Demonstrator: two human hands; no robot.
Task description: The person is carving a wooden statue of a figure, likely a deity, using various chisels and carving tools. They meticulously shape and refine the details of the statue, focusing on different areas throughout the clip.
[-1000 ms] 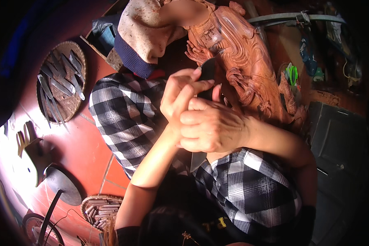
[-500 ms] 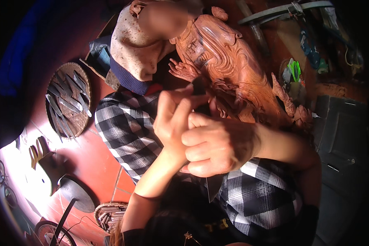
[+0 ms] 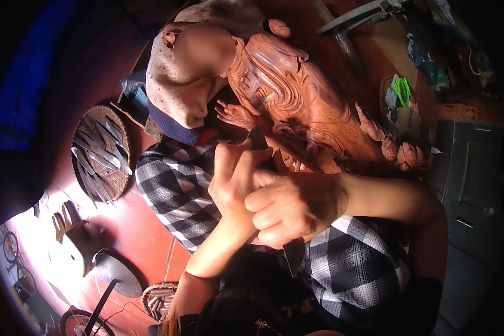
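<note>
A chisel [image 3: 261,147] is gripped by both hands: the right hand [image 3: 288,208] is clenched around its shaft, the left hand [image 3: 233,178] wrapped beside it. Its tip is pressed against the wooden carving [image 3: 297,95] lying above the checked cloth [image 3: 176,187]. A round tray of blades [image 3: 98,152] lies well apart.

Reddish-brown carved wooden figure [image 3: 297,101] at twelve o'clock; black-and-white checked cloth [image 3: 179,190] at centre; grey metal chisels on round brown tray [image 3: 120,182] at nine o'clock; red floor [image 3: 134,235].
</note>
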